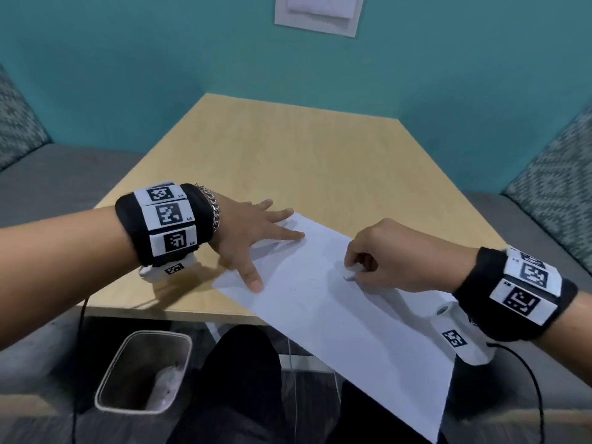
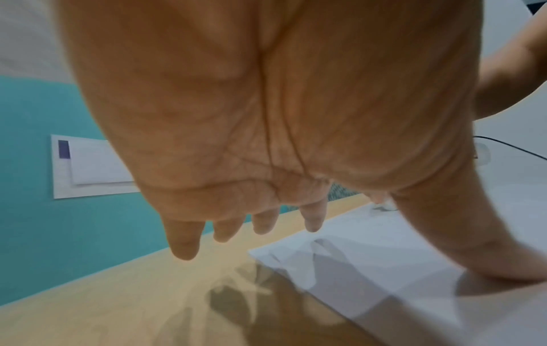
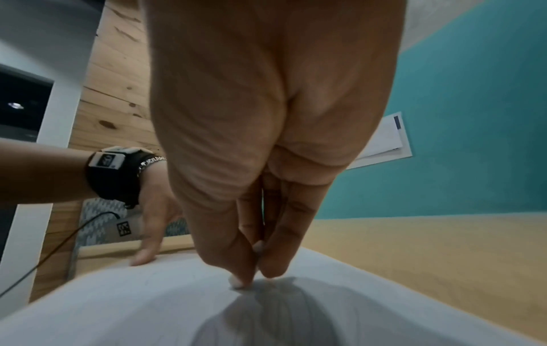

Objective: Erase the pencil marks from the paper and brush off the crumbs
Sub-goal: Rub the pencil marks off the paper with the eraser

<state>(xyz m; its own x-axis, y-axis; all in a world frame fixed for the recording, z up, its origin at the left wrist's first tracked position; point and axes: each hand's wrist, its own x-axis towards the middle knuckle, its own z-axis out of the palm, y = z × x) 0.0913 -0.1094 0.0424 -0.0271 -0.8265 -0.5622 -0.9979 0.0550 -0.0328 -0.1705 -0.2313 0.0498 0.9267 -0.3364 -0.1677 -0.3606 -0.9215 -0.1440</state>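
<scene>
A white sheet of paper (image 1: 336, 312) lies slanted on the light wooden table (image 1: 288, 161), its near end hanging past the table's front edge. Faint pencil marks show on it. My left hand (image 1: 256, 232) lies flat with spread fingers on the paper's far left corner (image 2: 370, 255), thumb pressing near the left edge. My right hand (image 1: 381, 254) pinches a small white eraser (image 1: 350, 273) between thumb and fingertips, its tip touching the paper's middle. In the right wrist view the eraser (image 3: 238, 282) shows under the fingertips (image 3: 272, 269).
A grey waste bin (image 1: 144, 373) with crumpled paper inside stands on the floor below the table's front left. Grey bench seats (image 1: 48, 184) with patterned cushions flank the table. A teal wall carries a white holder (image 1: 318, 12). Cables hang from both wrists.
</scene>
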